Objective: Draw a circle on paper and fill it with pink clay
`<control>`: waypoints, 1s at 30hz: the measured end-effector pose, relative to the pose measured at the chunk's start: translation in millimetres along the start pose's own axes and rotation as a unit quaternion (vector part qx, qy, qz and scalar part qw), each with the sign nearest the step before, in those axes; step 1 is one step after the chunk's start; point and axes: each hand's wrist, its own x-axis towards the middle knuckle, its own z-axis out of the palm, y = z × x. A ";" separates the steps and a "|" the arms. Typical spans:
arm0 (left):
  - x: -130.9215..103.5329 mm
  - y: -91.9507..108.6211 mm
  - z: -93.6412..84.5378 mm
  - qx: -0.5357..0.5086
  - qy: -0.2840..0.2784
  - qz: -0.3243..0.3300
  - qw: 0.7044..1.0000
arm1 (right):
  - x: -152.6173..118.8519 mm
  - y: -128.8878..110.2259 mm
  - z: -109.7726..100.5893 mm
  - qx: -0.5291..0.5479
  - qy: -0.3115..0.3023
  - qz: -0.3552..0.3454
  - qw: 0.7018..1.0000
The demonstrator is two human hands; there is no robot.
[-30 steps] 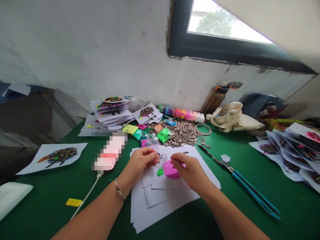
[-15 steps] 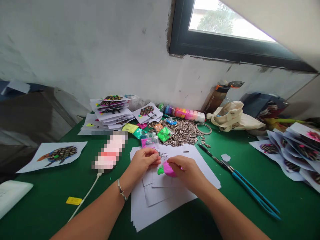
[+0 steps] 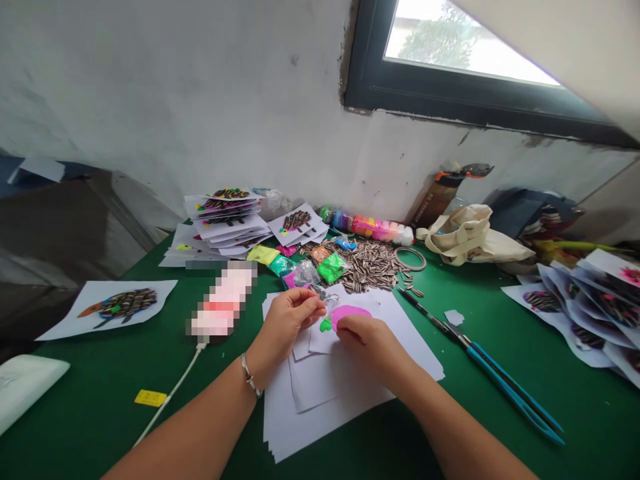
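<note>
My left hand (image 3: 297,312) is closed in a pinch, with a crumpled clear plastic wrapper (image 3: 331,300) at its fingertips. My right hand (image 3: 365,337) has its fingers curled together beside a flat pink clay shape (image 3: 353,311), covering its lower edge. Whatever those fingers hold, if anything, is hidden. A small green clay piece (image 3: 326,325) sits at the left end of the pink shape. Both clay pieces are over small white sheets (image 3: 315,380), which lie on a larger stack of white paper (image 3: 285,433).
Behind the paper are a pile of striped sunflower seeds (image 3: 373,267) and bagged clay, including a green packet (image 3: 332,267). Blue-handled tweezers (image 3: 517,393) lie at right. Stacks of seed pictures (image 3: 227,230) stand back left and far right. A white cable (image 3: 173,387) crosses the left side.
My right hand has shifted slightly lower against the pink clay, leaving more of its upper surface showing. My left hand keeps its pinch. The whole view has shifted slightly.
</note>
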 end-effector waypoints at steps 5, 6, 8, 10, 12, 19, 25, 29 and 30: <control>-0.8 -1.1 4.9 0.005 -0.012 -0.015 1.000 | -3.2 -7.5 4.5 -0.096 -0.022 -0.120 0.988; 0.5 -1.1 6.0 0.003 -0.013 -0.015 1.000 | -3.4 -9.3 5.6 -0.108 -0.019 -0.147 0.983; 4.1 -0.5 7.9 -0.008 -0.010 -0.007 1.000 | -3.8 -12.6 7.1 -0.121 -0.027 -0.182 0.975; 8.5 0.4 9.2 -0.019 -0.002 0.005 1.000 | -4.6 -15.9 6.8 -0.136 -0.056 -0.194 0.970; 13.2 0.9 10.4 -0.024 0.006 0.016 1.000 | -6.6 -19.2 4.4 -0.154 -0.084 -0.192 0.966; 31.2 1.4 18.7 -0.026 0.026 0.039 0.999 | -15.5 -23.3 -2.2 -0.154 -0.119 -0.191 0.962; 19.5 2.8 14.8 -0.029 0.032 0.035 0.998 | -5.5 -17.6 -2.3 -0.078 -0.031 -0.128 0.988; 1.6 1.6 6.5 -0.029 0.043 0.002 0.999 | 4.8 -2.7 -0.9 -0.062 0.061 -0.042 0.995; -1.1 0.3 5.0 -0.026 0.043 -0.004 0.999 | 7.0 0.8 0.0 -0.063 0.063 -0.028 0.996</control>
